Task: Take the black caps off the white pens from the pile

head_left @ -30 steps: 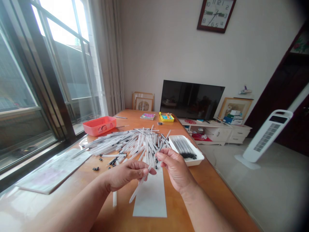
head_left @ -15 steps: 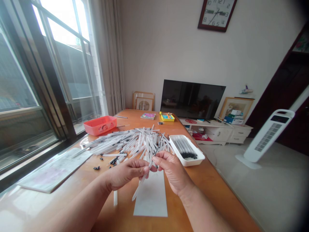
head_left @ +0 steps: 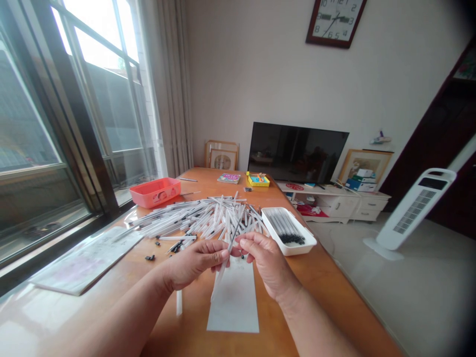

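Note:
Between thumb and fingers, my left hand (head_left: 206,260) pinches a pen (head_left: 221,280), a translucent white barrel slanting down toward me over a white sheet of paper (head_left: 234,307). A thin dark length (head_left: 235,229), apparently its refill, points up from the pinch. Close beside the pen, my right hand (head_left: 264,255) is closed with thumb and forefinger together. A small black piece (head_left: 242,256) shows under its fingers; whether they grip it is unclear. Beyond both hands spreads a big heap of pen parts (head_left: 211,215), clear barrels with black ends.
A white tray (head_left: 312,243) of pens with black ends stands to the right, near the table edge. A red basket (head_left: 154,193) is at the far left. Small black caps (head_left: 149,258), a loose barrel (head_left: 179,302) and a booklet (head_left: 85,260) lie on the left side.
My right fingers have moved slightly off the dark length, which now stands up from my left hand's pinch. The pen barrel has tilted a little more upright.

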A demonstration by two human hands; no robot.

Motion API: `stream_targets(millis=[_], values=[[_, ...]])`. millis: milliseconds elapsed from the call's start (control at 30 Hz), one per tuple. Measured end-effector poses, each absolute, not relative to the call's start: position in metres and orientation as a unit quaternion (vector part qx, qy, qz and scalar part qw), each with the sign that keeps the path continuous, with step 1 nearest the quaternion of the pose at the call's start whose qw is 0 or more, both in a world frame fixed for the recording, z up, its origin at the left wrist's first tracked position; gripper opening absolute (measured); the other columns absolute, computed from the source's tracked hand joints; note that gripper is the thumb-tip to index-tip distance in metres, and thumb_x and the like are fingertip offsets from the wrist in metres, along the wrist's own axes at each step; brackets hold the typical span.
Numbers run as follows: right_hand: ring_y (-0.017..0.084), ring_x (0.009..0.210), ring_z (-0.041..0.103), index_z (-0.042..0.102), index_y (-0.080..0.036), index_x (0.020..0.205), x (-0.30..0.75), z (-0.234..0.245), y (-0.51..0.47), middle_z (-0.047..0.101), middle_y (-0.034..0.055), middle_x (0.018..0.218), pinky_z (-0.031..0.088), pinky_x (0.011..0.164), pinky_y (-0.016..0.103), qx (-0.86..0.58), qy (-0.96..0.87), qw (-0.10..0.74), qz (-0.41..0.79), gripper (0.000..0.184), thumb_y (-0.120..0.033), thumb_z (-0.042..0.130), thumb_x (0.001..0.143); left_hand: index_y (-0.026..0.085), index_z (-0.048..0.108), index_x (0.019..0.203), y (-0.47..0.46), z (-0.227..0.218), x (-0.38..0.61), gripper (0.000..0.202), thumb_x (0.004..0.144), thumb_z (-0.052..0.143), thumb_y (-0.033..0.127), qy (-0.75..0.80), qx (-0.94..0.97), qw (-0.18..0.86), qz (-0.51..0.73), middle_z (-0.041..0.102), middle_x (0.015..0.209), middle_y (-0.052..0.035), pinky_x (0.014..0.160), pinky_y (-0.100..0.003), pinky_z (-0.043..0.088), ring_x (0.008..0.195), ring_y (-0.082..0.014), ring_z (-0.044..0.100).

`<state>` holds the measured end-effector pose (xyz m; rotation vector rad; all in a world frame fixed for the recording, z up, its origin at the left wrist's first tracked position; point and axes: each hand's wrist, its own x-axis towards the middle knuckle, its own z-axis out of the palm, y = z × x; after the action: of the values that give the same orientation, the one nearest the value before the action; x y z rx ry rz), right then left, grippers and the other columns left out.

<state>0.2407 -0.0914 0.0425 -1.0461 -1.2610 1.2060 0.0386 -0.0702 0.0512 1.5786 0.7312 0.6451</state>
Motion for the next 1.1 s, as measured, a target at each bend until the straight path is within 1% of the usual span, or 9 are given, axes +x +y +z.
stream_targets(millis=[167, 267, 367, 467, 567, 667, 800, 933, 1100], values=[[0.016, 0.073, 0.057, 0.074, -0.02, 0.093, 0.24, 0.043, -0.092, 0.071, 0.0037, 0.079, 0.041, 0.068, 0.03, -0.437, -0.535, 0.528, 0.494, 0.022, -0.034, 0.062, 0.082, 0.016, 0.072, 0.085, -0.071, 0.055, 0.038, 0.03, 0.09, 0.059, 0.043, 0.307, 0.691, 0.59, 0.283, 0.057, 0.075, -0.0014, 0.071, -0.025, 0.036, 0.071, -0.0133, 0.045], [0.016, 0.072, 0.056, 0.074, -0.019, 0.09, 0.24, 0.043, -0.092, 0.071, 0.004, 0.08, 0.041, 0.068, 0.03, -0.44, -0.526, 0.537, 0.491, 0.021, -0.035, 0.063, 0.081, 0.018, 0.074, 0.097, -0.071, 0.056, 0.034, 0.029, 0.089, 0.06, 0.042, 0.303, 0.695, 0.59, 0.278, 0.06, 0.08, -0.0019, 0.074, -0.026, 0.038, 0.074, -0.0136, 0.047], [0.017, 0.074, 0.058, 0.074, -0.018, 0.087, 0.239, 0.04, -0.091, 0.071, 0.0057, 0.081, 0.041, 0.066, 0.029, -0.427, -0.507, 0.562, 0.495, 0.022, -0.036, 0.063, 0.081, 0.02, 0.072, 0.113, -0.072, 0.058, 0.03, 0.034, 0.089, 0.062, 0.041, 0.312, 0.694, 0.584, 0.284, 0.062, 0.087, -0.003, 0.077, -0.027, 0.039, 0.079, -0.0148, 0.048], [0.019, 0.077, 0.061, 0.074, -0.017, 0.09, 0.24, 0.038, -0.089, 0.073, 0.0083, 0.084, 0.043, 0.066, 0.03, -0.399, -0.477, 0.582, 0.524, 0.027, -0.04, 0.061, 0.083, 0.019, 0.071, 0.117, -0.071, 0.057, 0.028, 0.037, 0.089, 0.061, 0.041, 0.327, 0.687, 0.571, 0.31, 0.063, 0.09, -0.0045, 0.077, -0.028, 0.04, 0.08, -0.0153, 0.049], [0.022, 0.079, 0.064, 0.074, -0.016, 0.092, 0.241, 0.038, -0.087, 0.074, 0.0115, 0.089, 0.045, 0.066, 0.032, -0.385, -0.453, 0.58, 0.557, 0.034, -0.044, 0.057, 0.085, 0.018, 0.072, 0.116, -0.069, 0.054, 0.031, 0.037, 0.09, 0.061, 0.041, 0.331, 0.671, 0.571, 0.339, 0.062, 0.085, -0.0044, 0.074, -0.028, 0.04, 0.075, -0.0146, 0.048], [0.023, 0.082, 0.065, 0.073, -0.015, 0.093, 0.241, 0.039, -0.087, 0.073, 0.0121, 0.089, 0.046, 0.069, 0.032, -0.4, -0.461, 0.561, 0.56, 0.037, -0.046, 0.056, 0.086, 0.017, 0.072, 0.111, -0.066, 0.051, 0.034, 0.033, 0.089, 0.062, 0.04, 0.325, 0.641, 0.587, 0.373, 0.062, 0.081, -0.0043, 0.073, -0.028, 0.04, 0.074, -0.0143, 0.05], [0.019, 0.078, 0.062, 0.072, -0.016, 0.088, 0.235, 0.038, -0.092, 0.071, 0.0067, 0.082, 0.045, 0.071, 0.03, -0.416, -0.527, 0.5, 0.547, 0.035, -0.05, 0.062, 0.084, 0.015, 0.073, 0.1, -0.061, 0.047, 0.037, 0.029, 0.085, 0.068, 0.039, 0.324, 0.581, 0.608, 0.434, 0.065, 0.081, -0.0052, 0.076, -0.03, 0.042, 0.076, -0.0151, 0.055], [0.014, 0.068, 0.054, 0.07, -0.017, 0.085, 0.229, 0.035, -0.094, 0.066, 0.0004, 0.074, 0.04, 0.066, 0.027, -0.403, -0.581, 0.464, 0.534, 0.029, -0.045, 0.069, 0.081, 0.014, 0.072, 0.097, -0.059, 0.046, 0.038, 0.029, 0.082, 0.071, 0.039, 0.331, 0.558, 0.614, 0.451, 0.066, 0.083, -0.0058, 0.077, -0.03, 0.044, 0.075, -0.0148, 0.056], [0.014, 0.068, 0.053, 0.072, -0.017, 0.086, 0.23, 0.033, -0.092, 0.067, 0.0008, 0.076, 0.039, 0.065, 0.027, -0.414, -0.601, 0.447, 0.517, 0.026, -0.042, 0.069, 0.08, 0.013, 0.07, 0.092, -0.059, 0.044, 0.038, 0.027, 0.083, 0.07, 0.039, 0.346, 0.572, 0.602, 0.437, 0.065, 0.077, -0.0049, 0.077, -0.03, 0.044, 0.075, -0.0152, 0.057]])
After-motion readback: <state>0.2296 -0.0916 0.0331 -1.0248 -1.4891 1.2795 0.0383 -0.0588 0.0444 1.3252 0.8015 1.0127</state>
